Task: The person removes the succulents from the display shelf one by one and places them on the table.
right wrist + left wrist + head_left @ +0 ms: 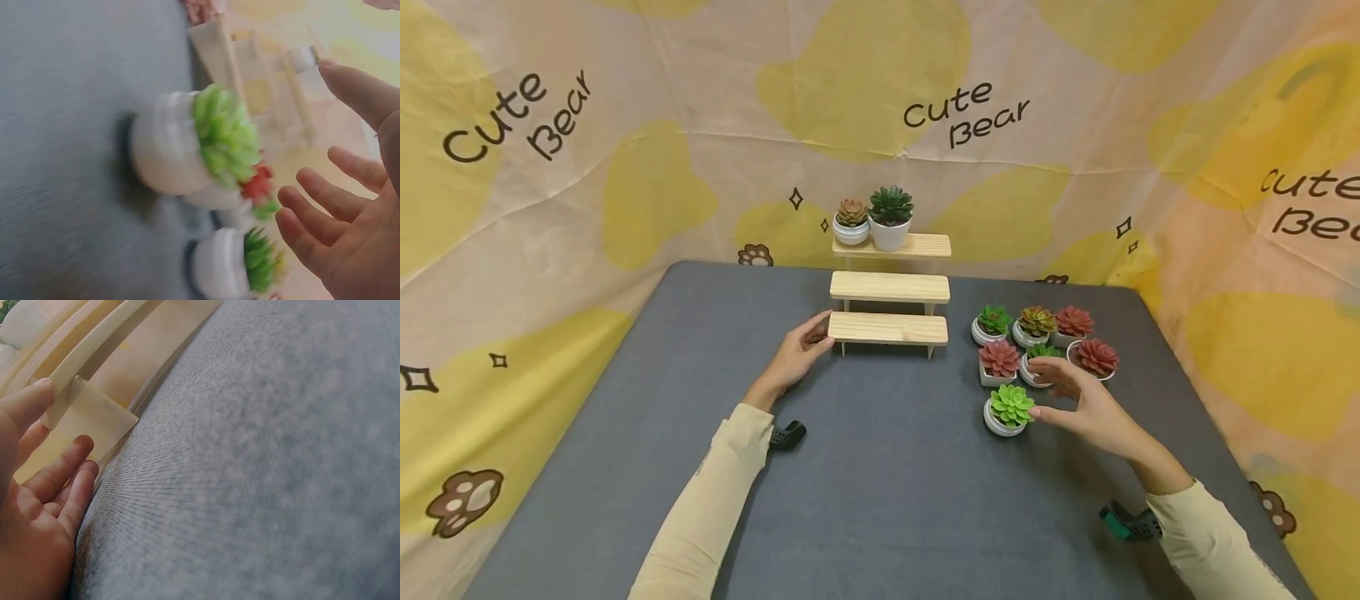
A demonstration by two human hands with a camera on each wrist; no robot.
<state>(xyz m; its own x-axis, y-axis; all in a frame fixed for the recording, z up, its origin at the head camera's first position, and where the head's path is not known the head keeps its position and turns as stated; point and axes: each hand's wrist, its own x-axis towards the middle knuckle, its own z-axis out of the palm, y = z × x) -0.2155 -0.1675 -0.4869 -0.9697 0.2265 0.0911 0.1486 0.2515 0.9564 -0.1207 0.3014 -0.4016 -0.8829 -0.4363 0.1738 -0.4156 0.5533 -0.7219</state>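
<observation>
Free lane between stand [890, 287] and potted succulents [1000, 358]; scant gaps among latter.

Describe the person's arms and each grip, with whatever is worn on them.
Long cream sleeves, left sleeve and right sleeve, end near the wrists. A black device shows at the left wrist; the right-wrist device is black with a green part. The left grip and right grip wear no gloves. No cables show.

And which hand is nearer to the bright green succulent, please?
The right hand: it is just beside the bright green succulent; the left hand is farther off, at the wooden stand.
</observation>
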